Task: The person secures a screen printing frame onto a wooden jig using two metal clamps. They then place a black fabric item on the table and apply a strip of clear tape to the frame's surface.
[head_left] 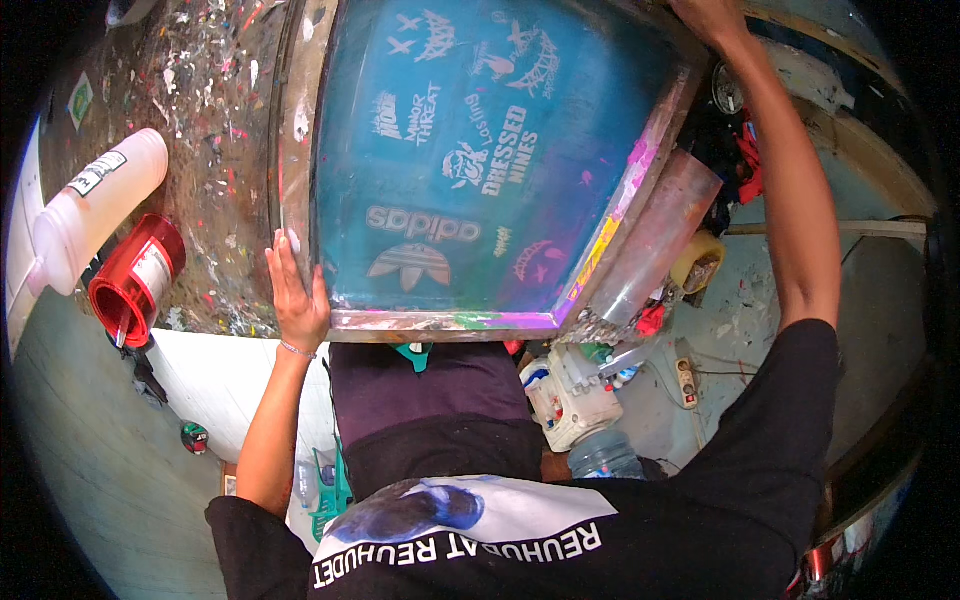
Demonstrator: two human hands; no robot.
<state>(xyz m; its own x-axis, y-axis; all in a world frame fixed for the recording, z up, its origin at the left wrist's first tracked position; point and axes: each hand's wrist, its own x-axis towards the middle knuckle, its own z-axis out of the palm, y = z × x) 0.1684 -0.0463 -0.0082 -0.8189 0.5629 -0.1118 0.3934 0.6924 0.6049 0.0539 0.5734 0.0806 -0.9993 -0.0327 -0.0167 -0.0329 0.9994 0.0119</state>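
In front of me a silkscreen frame (302,120) with stretched blue mesh (400,280) lies on a paint-spattered table (215,200). Pale graphics and lettering show through the mesh. Pink, yellow and white ink smears its right inner border. Against the frame's near left corner rests my left hand (300,305), its fingers stretched out and the thumb apart. My right arm reaches far forward along the right side. Its hand (708,18) is at the frame's far right corner, where the picture's upper edge cuts off the fingers.
Left on the table are a translucent white bottle (105,205) and a red plastic jar (140,280). A clear cylinder (660,240) lies beside the frame's right edge. Lower right are a yellowish container (697,262), a white jug (575,405), a blue water jug (605,455) and a power strip (686,375).
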